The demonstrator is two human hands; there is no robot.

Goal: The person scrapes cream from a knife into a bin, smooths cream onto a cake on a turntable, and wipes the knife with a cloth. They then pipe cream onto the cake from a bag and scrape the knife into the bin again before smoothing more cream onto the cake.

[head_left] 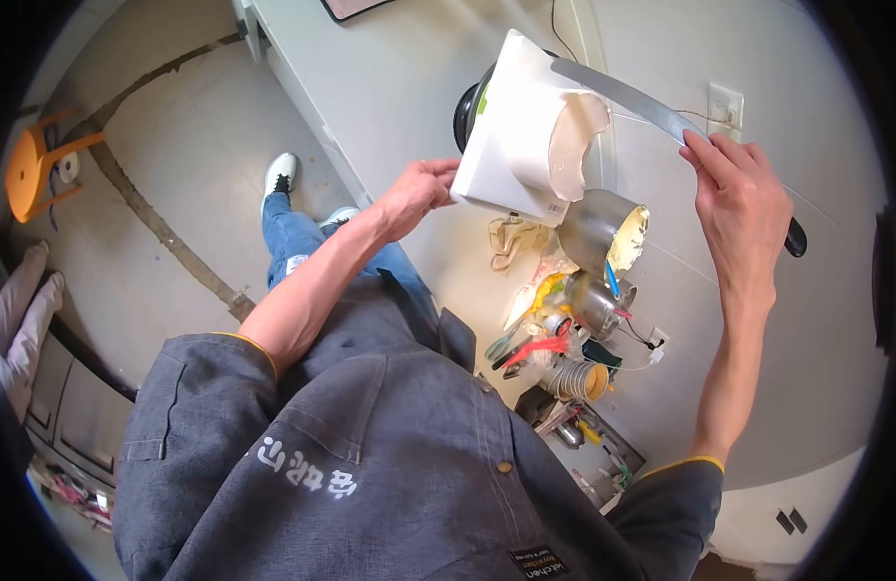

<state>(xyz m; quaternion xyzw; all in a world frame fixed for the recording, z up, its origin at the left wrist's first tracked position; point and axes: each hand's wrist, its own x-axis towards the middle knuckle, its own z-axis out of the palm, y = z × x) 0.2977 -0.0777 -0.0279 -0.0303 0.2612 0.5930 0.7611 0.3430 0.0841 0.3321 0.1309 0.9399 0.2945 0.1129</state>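
Overhead, a person's two bare hands work above a pale grey table (341, 82). The right hand (743, 194) is closed around a long silver metal spatula with a black handle (627, 95). Its thumb and index finger press near the base of the blade, the other fingers curl, and the end of the handle sticks out past the palm. The blade slants up and leftward, its rounded tip overlapping the upper corner of a white square board (496, 140); whether they touch cannot be told. The left hand (414, 200) is partly curled, with its fingertips at the board's near edge; how firmly it grips is unclear. A round cake coated in white cream with a ragged pale pink edge (540, 140) sits on the tilted board, between the hands. Behind the board shows part of a round black stand (464, 118).

The left forearm reaches diagonally up and inward; the right forearm rises almost straight, the wrist bent inward. Beside the cake stands a large silver metal bowl with yellowish cream inside its rim (586, 232), near a smaller shiny metal bowl (591, 302).
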